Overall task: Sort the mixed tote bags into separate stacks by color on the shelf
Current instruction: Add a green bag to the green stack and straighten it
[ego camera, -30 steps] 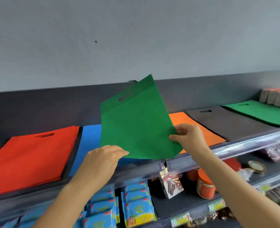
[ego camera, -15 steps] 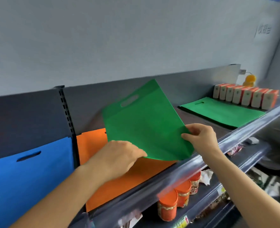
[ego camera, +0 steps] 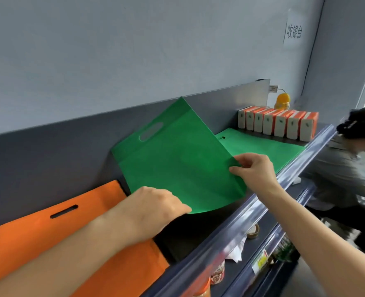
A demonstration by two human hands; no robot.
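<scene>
Smack in the middle of the frame, a green tote bag (ego camera: 177, 163) is being held up at a tilt over the shelf (ego camera: 241, 219), handle cutout toward the back panel. Its lower left corner is gripped by the left hand (ego camera: 156, 209), fingers curled under the edge, and its right edge is pinched between thumb and fingers of the right hand (ego camera: 254, 170). Just behind the right hand, a flat green stack (ego camera: 263, 146) can be seen lying on the shelf, partly hidden by the raised bag. Over at the lower left, an orange bag (ego camera: 38, 236) is laid flat, partly covered by the left forearm. A row of orange-and-white boxes (ego camera: 278, 123) is lined up at the far end of the shelf, upper right. At the right edge, another person (ego camera: 344, 168) is seen bent forward.
</scene>
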